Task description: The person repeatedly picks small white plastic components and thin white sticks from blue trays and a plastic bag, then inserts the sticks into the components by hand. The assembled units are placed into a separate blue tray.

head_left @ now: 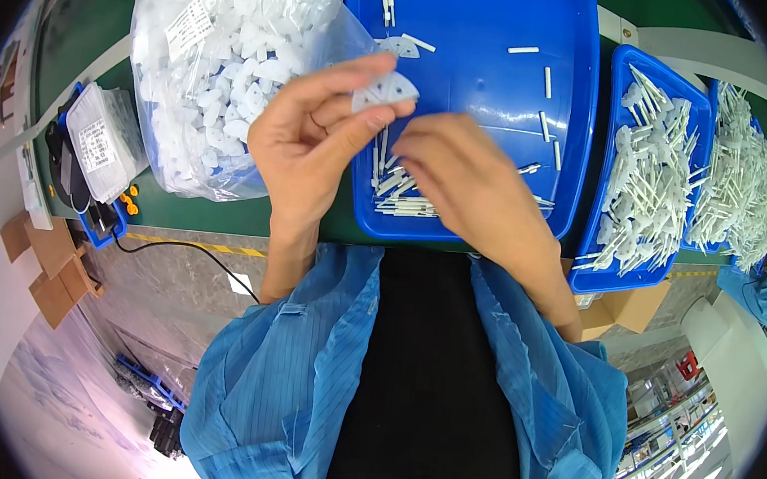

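Between the thumb and fingers of my left hand (311, 130) is a white fan-shaped plastic piece (384, 94) with small dark holes, held up over the left side of the blue tray (578, 165). My right hand (474, 179) hovers just right of it, above the tray's near part, its fingers curled together and slightly blurred. Whatever its fingertips pinch, if anything, is hidden. Below that hand lies a pile of thin white rods (408, 207) along the tray's near edge. Another fan-shaped piece (405, 48) rests farther back in the tray, beside a loose rod (419, 41).
Left of the tray stands a large clear bag (234, 75) full of white plastic pieces. Farther left sits a clear plastic box (107, 141) with a label. On the right, blue bins (604, 273) hold heaps of assembled white pieces with rods (649, 179). The table (250, 220) is green.
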The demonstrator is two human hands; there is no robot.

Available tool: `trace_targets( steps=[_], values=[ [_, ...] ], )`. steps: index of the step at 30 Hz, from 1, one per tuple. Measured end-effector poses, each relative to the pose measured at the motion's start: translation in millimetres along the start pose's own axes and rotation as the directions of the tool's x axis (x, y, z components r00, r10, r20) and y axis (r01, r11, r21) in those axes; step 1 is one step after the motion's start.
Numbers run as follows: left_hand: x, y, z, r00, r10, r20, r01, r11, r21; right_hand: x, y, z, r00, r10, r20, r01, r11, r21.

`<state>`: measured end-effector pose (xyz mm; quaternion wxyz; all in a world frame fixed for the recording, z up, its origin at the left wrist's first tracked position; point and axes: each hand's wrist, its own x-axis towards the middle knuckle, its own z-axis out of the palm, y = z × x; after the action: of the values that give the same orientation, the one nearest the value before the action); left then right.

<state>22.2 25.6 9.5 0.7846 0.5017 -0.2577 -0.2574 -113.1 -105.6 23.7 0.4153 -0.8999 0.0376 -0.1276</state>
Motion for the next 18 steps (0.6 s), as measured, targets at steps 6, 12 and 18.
trace_targets(
  steps=[6, 12, 18],
  values=[
    [7, 7, 11, 0.998, 0.058, 0.005, -0.058, 0.994, 0.098, -17, -3, 6, 0.974, 0.151, 0.171, -0.088, 0.940, -0.329],
    [7, 9, 20, 0.979, 0.134, 0.153, -0.171, 0.951, 0.258, -9, -9, -53, 0.816, 0.579, 0.005, -0.574, 0.808, 0.136],
    [12, 3, 25, 0.920, 0.244, 0.305, -0.340, 0.886, 0.316, -6, -14, -54, 0.863, 0.471, -0.180, -0.419, 0.869, 0.263]
  ],
)
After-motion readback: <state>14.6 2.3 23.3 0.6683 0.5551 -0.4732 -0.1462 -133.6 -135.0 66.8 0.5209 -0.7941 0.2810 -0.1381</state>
